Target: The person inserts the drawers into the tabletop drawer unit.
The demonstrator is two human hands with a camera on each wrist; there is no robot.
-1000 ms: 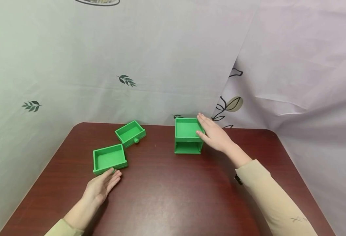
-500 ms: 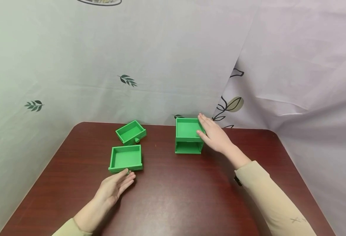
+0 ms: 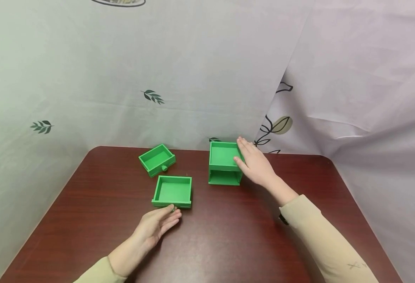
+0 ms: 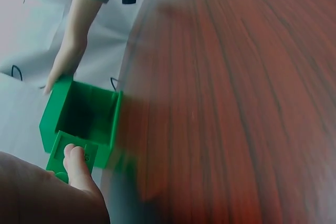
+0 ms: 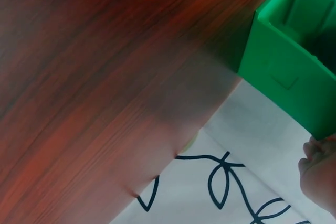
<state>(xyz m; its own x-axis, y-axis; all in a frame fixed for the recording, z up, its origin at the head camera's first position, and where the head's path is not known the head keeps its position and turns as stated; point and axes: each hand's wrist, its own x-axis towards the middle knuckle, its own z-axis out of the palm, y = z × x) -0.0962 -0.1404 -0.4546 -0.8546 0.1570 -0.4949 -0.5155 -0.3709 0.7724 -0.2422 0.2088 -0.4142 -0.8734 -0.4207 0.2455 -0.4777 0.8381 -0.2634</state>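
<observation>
A shallow green drawer is pinched by its front knob in my left hand, thumb on top. Right of it stands a green cabinet with a raised rim round its top and an open slot below. My right hand lies against the cabinet's right side, fingers straight, thumb over the top edge. In the left wrist view the drawer front overlaps the mouth of the slot. The right wrist view shows the cabinet's side wall, with my curved fingertips at its top corner.
A second green drawer with a round knob sits behind and left of the held one. All of it is on a dark red-brown wooden table. A pale printed cloth hangs behind the table's back edge.
My left hand has carried the drawer rightward toward the cabinet, and the drawer has turned to face nearly straight forward. My right hand and the second drawer have stayed about where they were.
</observation>
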